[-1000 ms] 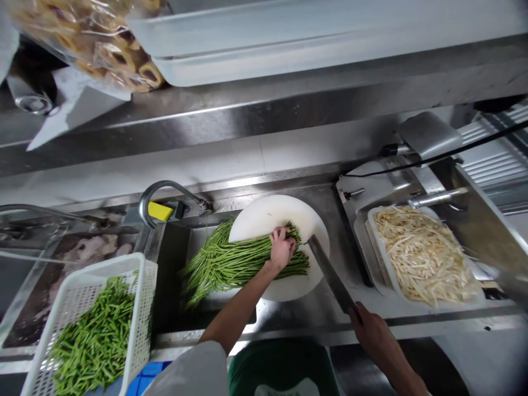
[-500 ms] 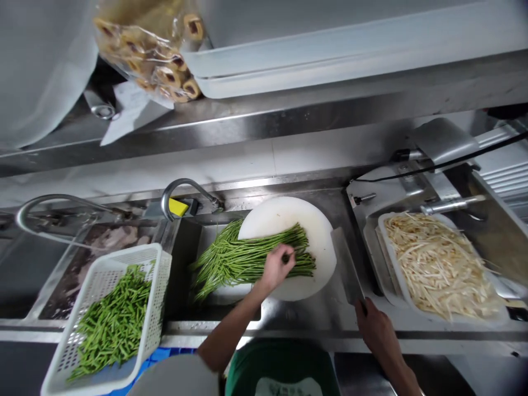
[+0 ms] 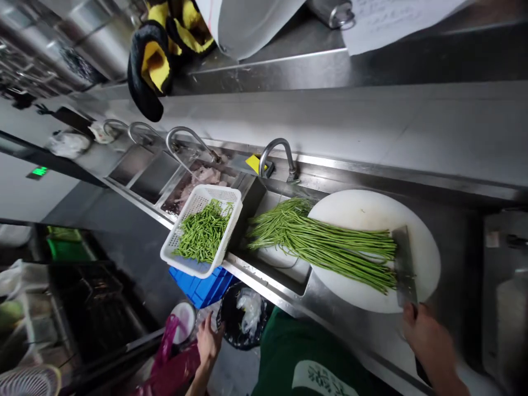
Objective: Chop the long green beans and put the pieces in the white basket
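Observation:
My right hand (image 3: 429, 341) grips the handle of a cleaver (image 3: 405, 264). The blade rests on a round white cutting board (image 3: 423, 242), against the cut-side ends of a bundle of long green beans (image 3: 330, 236). The bundle lies partly on the board, its far ends over the sink at left. My left hand (image 3: 209, 338) is off the beans, low in front of the counter beside a black-lined bin (image 3: 229, 319); its fingers are apart and nothing shows in them. Short green bean pieces (image 3: 202, 234) fill a white basket (image 3: 175, 254) on the sink edge.
Curved taps (image 3: 276, 144) line the back of the sinks; pale meat (image 3: 206, 175) lies in one basin. A steel shelf (image 3: 289, 71) overhangs the counter. Below stand a blue crate (image 3: 202, 286) and a white round container (image 3: 185, 319), near a pink plastic bag (image 3: 167, 341).
My left hand has left the beans and swung down left toward the bin. My right hand brought the cleaver from beside the board onto it. The view has turned left.

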Available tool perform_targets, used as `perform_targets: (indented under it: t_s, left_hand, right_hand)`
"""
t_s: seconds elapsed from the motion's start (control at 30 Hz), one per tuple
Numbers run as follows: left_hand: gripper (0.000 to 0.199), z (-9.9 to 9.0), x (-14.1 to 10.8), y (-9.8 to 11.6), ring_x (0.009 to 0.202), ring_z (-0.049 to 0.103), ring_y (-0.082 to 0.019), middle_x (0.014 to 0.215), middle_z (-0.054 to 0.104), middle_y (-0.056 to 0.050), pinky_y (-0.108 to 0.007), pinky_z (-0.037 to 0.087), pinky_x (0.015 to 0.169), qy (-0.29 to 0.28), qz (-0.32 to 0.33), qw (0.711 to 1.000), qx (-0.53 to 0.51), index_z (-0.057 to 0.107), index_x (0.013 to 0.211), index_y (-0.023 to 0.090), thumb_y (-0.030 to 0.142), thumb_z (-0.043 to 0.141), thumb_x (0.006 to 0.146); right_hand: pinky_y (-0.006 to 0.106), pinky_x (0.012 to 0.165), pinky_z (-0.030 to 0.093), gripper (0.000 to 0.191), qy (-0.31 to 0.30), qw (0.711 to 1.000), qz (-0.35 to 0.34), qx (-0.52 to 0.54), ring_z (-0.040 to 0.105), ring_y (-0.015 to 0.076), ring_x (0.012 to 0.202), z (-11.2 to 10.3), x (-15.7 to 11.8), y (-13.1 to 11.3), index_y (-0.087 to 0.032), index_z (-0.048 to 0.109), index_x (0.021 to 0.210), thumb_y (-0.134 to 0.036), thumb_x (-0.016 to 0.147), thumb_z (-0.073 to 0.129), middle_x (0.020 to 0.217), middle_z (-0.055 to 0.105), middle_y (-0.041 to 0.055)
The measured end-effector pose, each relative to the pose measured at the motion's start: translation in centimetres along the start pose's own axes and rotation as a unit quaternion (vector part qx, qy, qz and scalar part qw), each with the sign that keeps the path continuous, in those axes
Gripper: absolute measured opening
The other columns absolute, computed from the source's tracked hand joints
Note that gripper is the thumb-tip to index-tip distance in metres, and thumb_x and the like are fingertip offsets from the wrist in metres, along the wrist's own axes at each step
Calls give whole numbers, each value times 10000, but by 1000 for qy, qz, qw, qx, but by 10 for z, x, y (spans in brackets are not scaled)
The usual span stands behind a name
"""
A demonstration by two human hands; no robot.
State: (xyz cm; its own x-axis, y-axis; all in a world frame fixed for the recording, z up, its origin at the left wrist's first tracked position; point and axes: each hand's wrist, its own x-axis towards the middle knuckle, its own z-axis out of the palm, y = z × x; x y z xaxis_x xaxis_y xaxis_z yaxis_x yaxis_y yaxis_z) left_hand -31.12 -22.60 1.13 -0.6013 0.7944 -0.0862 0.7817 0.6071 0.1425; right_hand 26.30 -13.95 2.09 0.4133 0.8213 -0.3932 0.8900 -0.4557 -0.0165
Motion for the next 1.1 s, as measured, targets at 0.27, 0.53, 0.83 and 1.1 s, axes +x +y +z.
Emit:
perform_targets:
  t_s: [0.27, 0.53, 0.83, 1.1]
  left_hand:
    - [327, 4, 40, 282, 1071, 654, -226, 1136, 692, -88, -404, 537, 966, -74, 417, 845, -327, 619, 1205, 212, 336, 434, 965]
    - [1007, 53, 7, 517, 1397, 396, -363, 1516, 432, -198, -560, 331, 1141, -236, 653, 719, -36, 351, 1495, 110, 778, 552, 768]
    - [1268, 80, -22, 459, 1431, 293, -402, 1580, 294, -236, -603, 238, 1147, -112, 746, 650, 98, 57, 1580, 68, 854, 523, 700]
    - [854, 88, -26, 475, 1275, 464, -335, 1447, 478, -216, -553, 334, 1095, -81, 731, 673, 82, 260, 1549, 78, 627, 416, 914]
  right_hand:
    - [300, 621, 421, 355, 14, 1000, 23, 4, 706, 229, 705, -21, -14, -23, -125, 618, 979, -265, 1007, 294, 753, 724, 118]
    - [303, 590, 400, 321, 12, 995, 66, 72, 722, 245, 717, -29, -45, -17, -155, 587, 959, -289, 1024, 303, 757, 733, 107]
    - [278, 561, 328, 262, -6, 984, 108, 145, 709, 214, 690, -44, -64, -39, -204, 521, 907, -297, 1031, 310, 738, 724, 71]
    - [290, 570, 310, 279, 3, 988, 46, 144, 702, 214, 685, -44, -67, -51, -202, 522, 938, -288, 1033, 274, 726, 709, 65]
